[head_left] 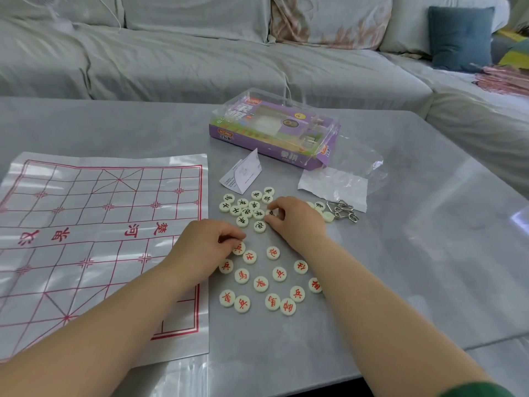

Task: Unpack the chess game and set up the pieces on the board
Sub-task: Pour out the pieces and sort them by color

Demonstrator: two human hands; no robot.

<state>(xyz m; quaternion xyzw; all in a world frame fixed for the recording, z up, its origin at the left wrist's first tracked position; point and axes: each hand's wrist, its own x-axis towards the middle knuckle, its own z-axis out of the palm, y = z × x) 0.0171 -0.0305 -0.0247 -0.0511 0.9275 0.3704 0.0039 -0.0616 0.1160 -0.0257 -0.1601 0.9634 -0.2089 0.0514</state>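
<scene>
My left hand (204,245) pinches a red piece (239,249) beside the board (94,242), my right hand (294,217) a black piece (270,213).

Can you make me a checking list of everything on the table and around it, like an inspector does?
Surface: grey table, shiny.
Job's things: board sheet flat at left, no pieces on it; black-marked pieces clustered beyond the red-marked pieces; opened box.
Clutter: folded leaflet, clear bag, metal wire puzzle.
Hands: left hand pinching a red piece; right hand fingering a black piece.
Cables: white cord on the sofa.
Surroundings: covered sofa, blue cushion.
</scene>
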